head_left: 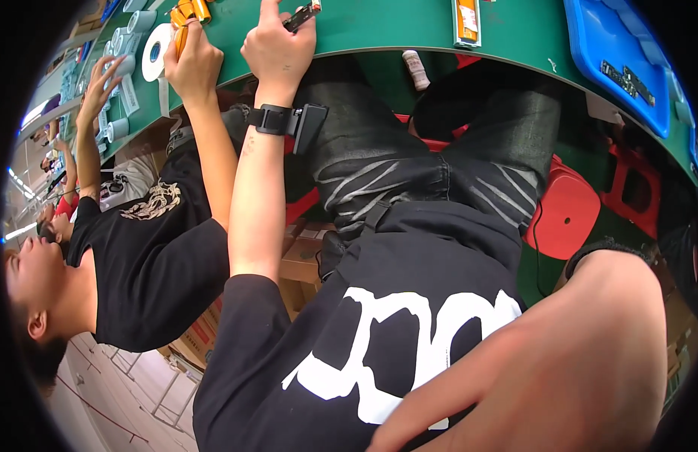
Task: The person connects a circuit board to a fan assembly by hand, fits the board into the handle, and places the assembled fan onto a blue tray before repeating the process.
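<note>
My left hand [279, 51], a black device strapped at its wrist, is closed round a small slim black electronic part [302, 15] over the green table [379, 26]. The fingers hide part of it, and its exact kind cannot be made out. At the lower right my right arm and hand [545, 377] loom very close, bent in toward me. Its fingers run out of the picture, so whether it holds anything is hidden. Right of my left hand, a narrow metal-edged holder [467, 22] with an orange piece and white label lies at the table's edge.
A co-worker sits at left, one hand [192, 64] on orange pieces [189, 13], beside a white tape roll [156, 53] and several pale blue spools [117, 129]. A blue tray [582, 38] with black parts stands at right. Below are a red stool [563, 207] and a small bottle [416, 70].
</note>
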